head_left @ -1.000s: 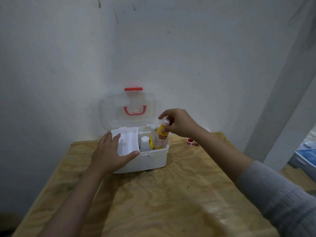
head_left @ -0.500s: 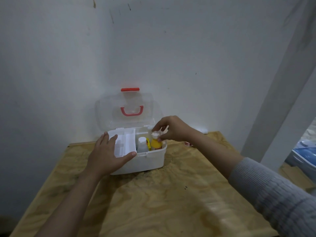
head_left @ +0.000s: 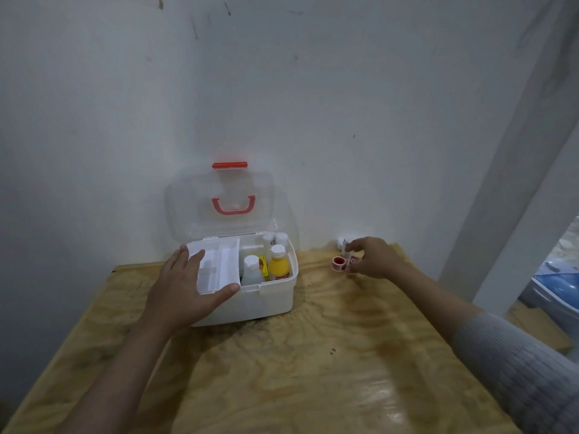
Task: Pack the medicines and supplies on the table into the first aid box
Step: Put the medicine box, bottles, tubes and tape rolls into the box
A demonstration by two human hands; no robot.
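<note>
The white first aid box (head_left: 266, 300) stands open on the plywood table (head_left: 297, 371), its clear lid (head_left: 219, 208) with a red handle leaning back against the wall. Inside stand a yellow bottle (head_left: 279, 267), a clear white-capped bottle (head_left: 252, 272) and more white bottles behind them. My left hand (head_left: 185, 289) rests on the box's left front corner, thumb on the white inner tray (head_left: 216, 264). My right hand (head_left: 372, 258) is at the back right of the table, fingers closing around a small white and red item (head_left: 351, 260). A red tape roll (head_left: 338, 263) lies just left of it.
A small white object (head_left: 341, 242) sits against the wall behind my right hand. A white slanted beam (head_left: 507, 183) runs along the table's right side. Something blue (head_left: 557, 283) lies beyond the right edge. The wall stands directly behind the box.
My right hand set the yellow bottle down in the box, let go of it and moved right to the small items near the tape roll. My left hand stayed on the box.
</note>
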